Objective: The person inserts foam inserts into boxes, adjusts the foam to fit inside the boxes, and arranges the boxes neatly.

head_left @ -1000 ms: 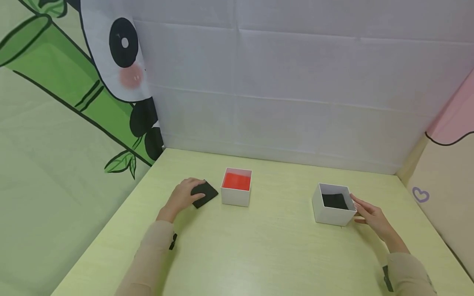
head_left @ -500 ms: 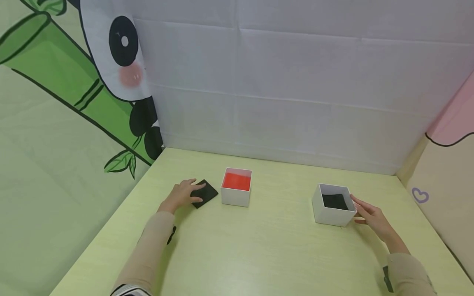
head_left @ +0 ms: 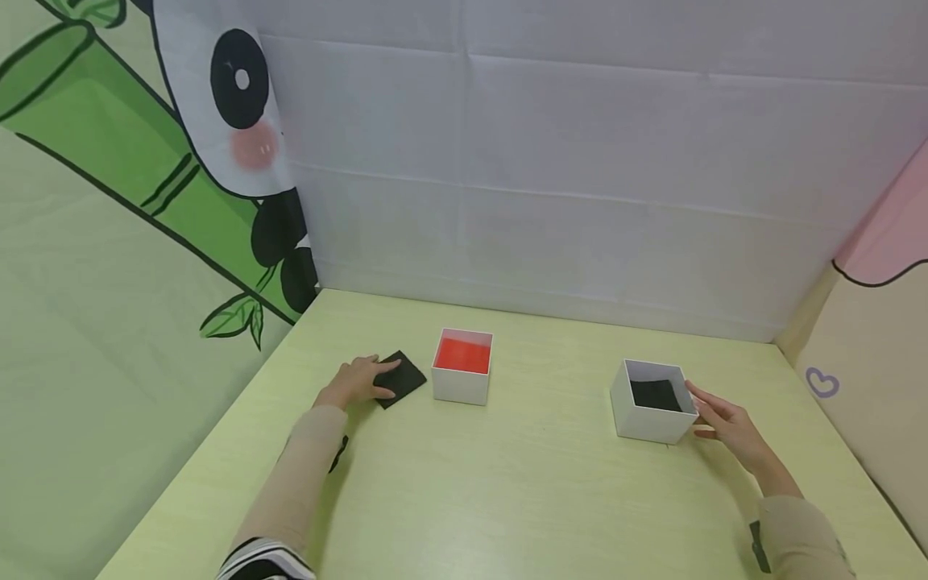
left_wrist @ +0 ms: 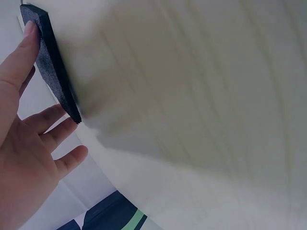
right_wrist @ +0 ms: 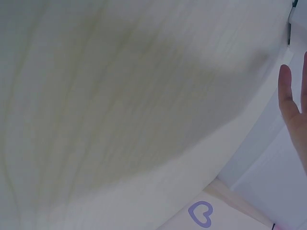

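A black square pad [head_left: 403, 379] lies on the table at the left in the head view. My left hand [head_left: 355, 382] reaches over its left part, thumb and fingers spread. In the left wrist view the thumb of the left hand [left_wrist: 21, 158] lies against the face of the pad [left_wrist: 48, 64], while other fingertips are at its lower edge. My right hand [head_left: 734, 431] is at the right side of a white open box [head_left: 648, 424], its fairly straight fingers at the box's rim and wall. Inside that box is a black piece [head_left: 655, 395]. Only part of the right hand [right_wrist: 296, 120] shows in the right wrist view.
A second white open box [head_left: 460, 390], with a red piece [head_left: 464, 355] inside, stands just right of the pad. Both boxes are on a pale yellow-green table [head_left: 507, 499]. Behind it hangs a white cloth [head_left: 551, 185]; a printed cloth [head_left: 145, 266] covers the left side.
My left hand has drawn back slightly to the left and its fingers have spread, so more of the pad shows. The right hand and both boxes have stayed in place.
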